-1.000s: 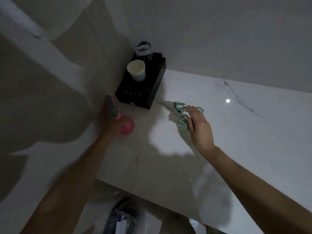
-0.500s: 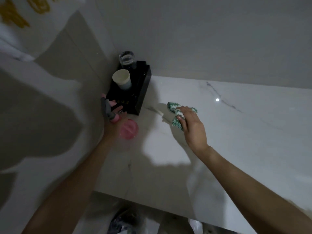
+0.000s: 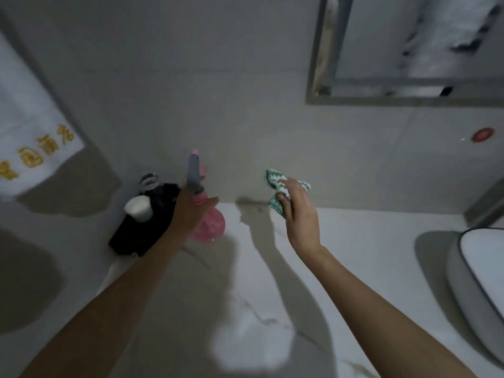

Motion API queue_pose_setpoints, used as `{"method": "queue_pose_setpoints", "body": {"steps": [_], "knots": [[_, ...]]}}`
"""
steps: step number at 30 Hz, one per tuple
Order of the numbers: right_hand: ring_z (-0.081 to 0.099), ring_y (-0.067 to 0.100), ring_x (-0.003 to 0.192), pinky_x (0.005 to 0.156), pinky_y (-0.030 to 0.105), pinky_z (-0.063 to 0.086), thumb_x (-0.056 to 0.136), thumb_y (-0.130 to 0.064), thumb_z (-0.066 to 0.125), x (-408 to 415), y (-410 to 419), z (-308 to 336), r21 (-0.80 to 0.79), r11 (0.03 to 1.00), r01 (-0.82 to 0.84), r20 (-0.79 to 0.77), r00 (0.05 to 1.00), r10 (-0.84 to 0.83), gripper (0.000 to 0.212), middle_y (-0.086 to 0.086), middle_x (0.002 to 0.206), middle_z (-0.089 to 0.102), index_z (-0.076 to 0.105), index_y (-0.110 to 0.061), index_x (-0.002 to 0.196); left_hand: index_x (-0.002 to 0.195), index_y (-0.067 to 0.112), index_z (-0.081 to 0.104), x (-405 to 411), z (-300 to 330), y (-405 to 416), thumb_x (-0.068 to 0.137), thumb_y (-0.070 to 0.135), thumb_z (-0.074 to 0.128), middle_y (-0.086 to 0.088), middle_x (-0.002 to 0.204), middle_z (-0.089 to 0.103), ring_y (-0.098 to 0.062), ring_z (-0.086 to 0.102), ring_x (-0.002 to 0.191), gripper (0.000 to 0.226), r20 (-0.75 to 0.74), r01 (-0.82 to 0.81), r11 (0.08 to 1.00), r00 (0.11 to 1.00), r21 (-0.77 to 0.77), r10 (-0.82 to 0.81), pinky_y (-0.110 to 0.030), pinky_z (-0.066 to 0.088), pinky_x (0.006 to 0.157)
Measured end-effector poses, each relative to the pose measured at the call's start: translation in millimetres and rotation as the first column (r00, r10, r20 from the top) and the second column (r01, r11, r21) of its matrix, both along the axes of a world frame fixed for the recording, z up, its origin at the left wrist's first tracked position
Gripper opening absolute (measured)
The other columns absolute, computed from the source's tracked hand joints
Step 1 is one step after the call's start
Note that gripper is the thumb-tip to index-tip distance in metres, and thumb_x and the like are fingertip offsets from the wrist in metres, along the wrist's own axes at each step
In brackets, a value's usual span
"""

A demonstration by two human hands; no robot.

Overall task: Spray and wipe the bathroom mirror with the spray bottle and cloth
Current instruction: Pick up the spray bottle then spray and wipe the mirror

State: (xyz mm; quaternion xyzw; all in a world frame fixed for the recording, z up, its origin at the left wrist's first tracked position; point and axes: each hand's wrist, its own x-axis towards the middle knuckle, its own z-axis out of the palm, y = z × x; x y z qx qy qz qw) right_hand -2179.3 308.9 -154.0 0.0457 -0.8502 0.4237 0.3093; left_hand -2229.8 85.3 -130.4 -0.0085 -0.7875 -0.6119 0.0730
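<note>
White towel (image 3: 30, 132) with gold lettering, hanging far left. Black tray (image 3: 141, 230) on marble counter (image 3: 354, 255), left corner; holds white cup (image 3: 139, 209) and clear glass (image 3: 149, 181) behind it. Left hand (image 3: 191, 211) wrapped round neck of pink spray bottle (image 3: 210, 223), grey trigger head pointing up; bottle raised off counter, just right of tray. Right hand (image 3: 298, 211) clutching bunched green-white cloth (image 3: 275, 186), lifted above counter near wall. Mirror (image 3: 409, 50), grey frame, upper right on wall. Red round spot (image 3: 482, 134) on wall below mirror. White basin (image 3: 480, 282) at right edge.
</note>
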Motion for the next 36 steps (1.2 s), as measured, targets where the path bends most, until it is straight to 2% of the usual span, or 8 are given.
{"method": "queue_pose_setpoints", "body": {"steps": [3, 9, 14, 17, 27, 30, 33, 36], "knots": [[0.047, 0.021, 0.125, 0.102, 0.049, 0.04, 0.096, -0.023, 0.043, -1.7, 48.7, 39.4, -0.023, 0.999, 0.037, -0.125, 0.991, -0.04, 0.032, 0.01, 0.129, 0.057, 0.056, -0.011, 0.123, 0.103, 0.005, 0.055, -8.6, 41.3, 43.7, 0.07, 0.013, 0.076, -0.002, 0.087, 0.057, -0.023, 0.054, 0.087, 0.04, 0.018, 0.074, 0.997, 0.997, 0.01, -0.074, -0.033, 0.046, 0.077], [0.047, 0.027, 0.124, 0.101, 0.053, 0.041, 0.094, -0.023, 0.04, -15.6, 144.6, 131.9, 0.039, 0.985, 0.169, -0.347, 0.927, -0.145, 0.04, 0.015, 0.129, 0.057, 0.057, -0.003, 0.124, 0.112, -0.006, 0.056, -14.3, 149.8, 124.7, 0.074, 0.014, 0.076, -0.002, 0.089, 0.057, -0.016, 0.054, 0.08, 0.048, -0.309, 0.07, 0.994, 0.947, -0.081, -0.092, -0.027, 0.043, 0.077], [0.045, 0.029, 0.127, 0.106, 0.051, 0.036, 0.095, -0.022, 0.036, -38.6, 198.6, 224.6, 0.118, 0.957, 0.265, -0.522, 0.837, -0.167, 0.043, 0.016, 0.131, 0.055, 0.055, -0.001, 0.127, 0.123, 0.014, 0.051, -22.8, 222.4, 170.7, 0.075, 0.017, 0.076, 0.006, 0.112, 0.058, -0.01, 0.054, 0.097, 0.054, -0.485, 0.063, 0.986, 0.864, -0.153, -0.131, -0.011, 0.039, 0.079], [0.042, 0.028, 0.127, 0.105, 0.055, 0.036, 0.094, -0.02, 0.034, -59.3, 217.1, 279.1, 0.184, 0.934, 0.307, -0.618, 0.775, -0.132, 0.043, 0.017, 0.131, 0.055, 0.054, -0.002, 0.128, 0.124, 0.019, 0.05, -33.3, 259.3, 189.3, 0.075, 0.018, 0.076, 0.007, 0.114, 0.057, -0.011, 0.055, 0.098, 0.056, -0.54, 0.027, 0.99, 0.836, -0.142, -0.1, -0.021, 0.041, 0.084], [0.052, 0.041, 0.12, 0.102, 0.061, 0.037, 0.09, 0.0, 0.048, -136.8, 223.3, 455.1, 0.215, 0.765, 0.607, -0.845, 0.509, -0.165, 0.034, 0.023, 0.124, 0.059, 0.058, 0.001, 0.122, 0.116, 0.022, 0.048, -87.6, 379.4, 198.9, 0.073, 0.014, 0.076, 0.004, 0.105, 0.057, -0.015, 0.055, 0.092, 0.052, -0.74, -0.059, 0.983, 0.667, -0.171, -0.089, -0.022, 0.041, 0.074], [0.053, 0.043, 0.119, 0.102, 0.063, 0.035, 0.084, 0.002, 0.042, -162.3, 208.7, 496.6, 0.209, 0.732, 0.648, -0.863, 0.474, -0.173, 0.04, 0.024, 0.123, 0.059, 0.059, 0.002, 0.12, 0.121, 0.017, 0.049, -109.1, 413.1, 195.5, 0.073, 0.014, 0.077, 0.001, 0.108, 0.057, -0.018, 0.055, 0.096, 0.056, -0.775, -0.067, 0.987, 0.627, -0.148, -0.073, -0.024, 0.04, 0.078], [0.052, 0.043, 0.12, 0.105, 0.06, 0.028, 0.072, 0.015, 0.066, -190.6, 196.1, 513.4, 0.242, 0.672, 0.699, -0.866, 0.468, -0.175, 0.05, 0.023, 0.122, 0.06, 0.059, 0.001, 0.119, 0.123, 0.013, 0.049, -128.6, 436.4, 192.6, 0.073, 0.016, 0.076, -0.002, 0.11, 0.056, -0.019, 0.054, 0.096, 0.057, -0.781, -0.073, 0.989, 0.622, -0.127, -0.055, -0.028, 0.038, 0.079], [0.048, 0.041, 0.125, 0.107, 0.056, 0.02, 0.078, 0.001, 0.071, -208.8, 191.9, 513.7, 0.25, 0.636, 0.73, -0.866, 0.463, -0.191, 0.047, 0.022, 0.128, 0.056, 0.057, -0.001, 0.123, 0.118, 0.016, 0.05, -146.4, 443.1, 190.5, 0.072, 0.015, 0.077, -0.004, 0.108, 0.058, -0.021, 0.056, 0.094, 0.053, -0.775, -0.055, 0.994, 0.631, -0.091, -0.036, -0.024, 0.038, 0.074]]}}
